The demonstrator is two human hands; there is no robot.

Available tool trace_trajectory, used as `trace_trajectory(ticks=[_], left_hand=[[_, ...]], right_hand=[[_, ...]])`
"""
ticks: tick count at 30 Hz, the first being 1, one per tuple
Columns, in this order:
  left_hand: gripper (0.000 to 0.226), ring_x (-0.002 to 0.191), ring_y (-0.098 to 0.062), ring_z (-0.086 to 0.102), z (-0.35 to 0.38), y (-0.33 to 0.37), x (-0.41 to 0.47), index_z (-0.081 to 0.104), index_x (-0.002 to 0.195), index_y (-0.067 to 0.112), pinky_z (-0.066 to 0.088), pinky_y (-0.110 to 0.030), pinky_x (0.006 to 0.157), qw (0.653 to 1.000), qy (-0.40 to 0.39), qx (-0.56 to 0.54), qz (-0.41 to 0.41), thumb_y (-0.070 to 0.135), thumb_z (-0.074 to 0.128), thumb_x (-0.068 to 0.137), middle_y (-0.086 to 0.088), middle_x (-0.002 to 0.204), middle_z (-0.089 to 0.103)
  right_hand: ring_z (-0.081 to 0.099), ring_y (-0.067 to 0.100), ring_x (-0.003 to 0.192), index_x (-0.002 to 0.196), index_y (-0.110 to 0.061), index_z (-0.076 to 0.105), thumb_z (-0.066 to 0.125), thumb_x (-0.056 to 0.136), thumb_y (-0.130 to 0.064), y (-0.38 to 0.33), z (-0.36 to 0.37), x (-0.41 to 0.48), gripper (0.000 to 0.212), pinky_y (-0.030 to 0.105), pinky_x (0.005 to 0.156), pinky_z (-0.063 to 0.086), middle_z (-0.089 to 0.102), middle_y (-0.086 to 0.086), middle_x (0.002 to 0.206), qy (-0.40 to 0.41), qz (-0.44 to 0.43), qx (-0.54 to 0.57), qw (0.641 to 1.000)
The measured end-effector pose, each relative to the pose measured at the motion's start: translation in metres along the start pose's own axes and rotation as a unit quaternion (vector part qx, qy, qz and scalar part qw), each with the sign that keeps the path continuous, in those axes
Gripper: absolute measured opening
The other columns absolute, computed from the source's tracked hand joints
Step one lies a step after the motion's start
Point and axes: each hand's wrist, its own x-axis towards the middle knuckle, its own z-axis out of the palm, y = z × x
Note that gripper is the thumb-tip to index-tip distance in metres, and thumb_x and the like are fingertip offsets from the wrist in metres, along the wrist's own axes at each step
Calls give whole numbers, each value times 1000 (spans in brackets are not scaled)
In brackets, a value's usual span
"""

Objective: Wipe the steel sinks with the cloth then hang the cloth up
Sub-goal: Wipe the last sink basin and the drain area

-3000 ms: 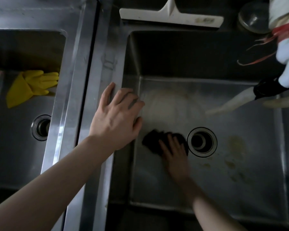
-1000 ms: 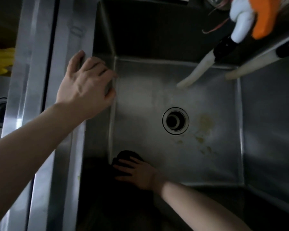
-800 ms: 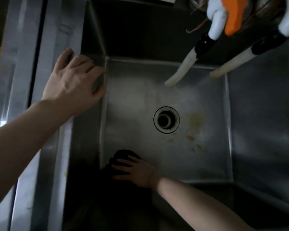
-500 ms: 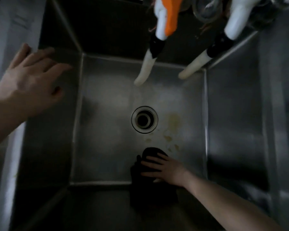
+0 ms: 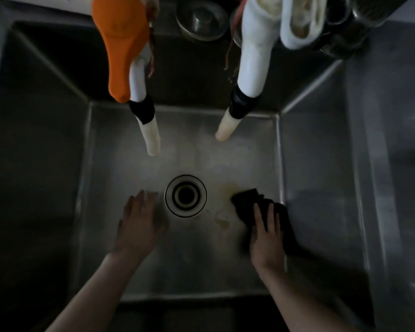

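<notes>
The cloth is black, the sink dull grey steel with yellowish-brown stains. An orange cover drapes one white spout.

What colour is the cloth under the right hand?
Black, seen in the head view: the cloth lies under the right hand, right of the drain.

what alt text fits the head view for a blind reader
Seen from above, a right hand presses a dark cloth onto the floor of a steel sink, right of the drain. The left hand is open left of the drain; two white hoses hang above.
</notes>
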Motion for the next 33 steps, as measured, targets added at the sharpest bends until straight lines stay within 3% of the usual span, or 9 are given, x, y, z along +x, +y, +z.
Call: trace_trajectory(ticks=[4,8,12,18,20,23,26,28,33], left_hand=[[76,140,-31,22,15,-2,0,27,145,24,37,-54,105,1000,-23,-10,2,40,61,79,-5,151,29],[75,133,-32,36,24,-14,-6,33,141,23,44,-50,99,998,-38,27,52,27,66,74,-7,143,43],[75,132,-34,39,24,-20,-14,38,142,22,47,-47,97,997,-30,20,70,18,69,74,-8,147,40],[78,127,-37,45,26,-31,-23,44,136,20,52,-50,89,994,-50,42,88,20,75,65,-12,148,39],[77,128,-36,43,26,-33,-25,45,136,19,51,-50,90,994,-50,54,84,22,73,65,-11,150,35],[76,127,-37,45,25,-33,-28,49,134,17,51,-50,88,996,-35,44,74,18,75,62,-14,148,38],[76,123,-38,49,25,-35,-30,51,133,16,52,-49,86,996,-24,44,69,14,75,61,-15,145,42],[76,122,-39,49,24,-38,-31,51,133,15,52,-50,87,997,-16,36,65,12,75,61,-16,143,43],[73,129,-37,43,21,-53,-32,42,139,16,50,-51,91,998,5,34,55,18,63,68,-14,145,41]], right_hand=[[6,30,146,150,-36,13,38,98,-27,-42,-18,61,58,56,110,22,4,7,160,19,59,4,998],[1,28,147,150,-40,6,34,100,-33,-67,-20,85,58,51,116,14,-2,2,161,-21,-65,-9,998],[11,29,146,149,-41,13,45,94,-34,-73,12,28,64,51,113,24,9,3,160,-26,-148,-47,988],[21,29,143,149,-43,14,72,69,-21,-35,37,-57,101,52,107,34,15,-1,159,-93,-391,-130,906],[19,28,144,149,-43,14,69,72,-17,-20,32,-58,98,52,108,34,13,-1,159,-78,-341,-107,931],[13,29,146,149,-41,13,50,89,-22,-21,31,-53,73,55,109,30,10,2,160,-41,-128,-14,991],[8,32,146,150,-37,12,35,98,-30,-55,33,-35,57,59,110,25,7,4,160,-11,23,33,999],[12,33,145,150,-36,17,31,96,-32,-82,36,-27,56,59,110,24,11,5,160,-8,15,31,999],[19,33,144,148,-41,19,47,85,-30,-122,51,-28,70,55,110,25,21,0,158,-39,-226,-53,972]])
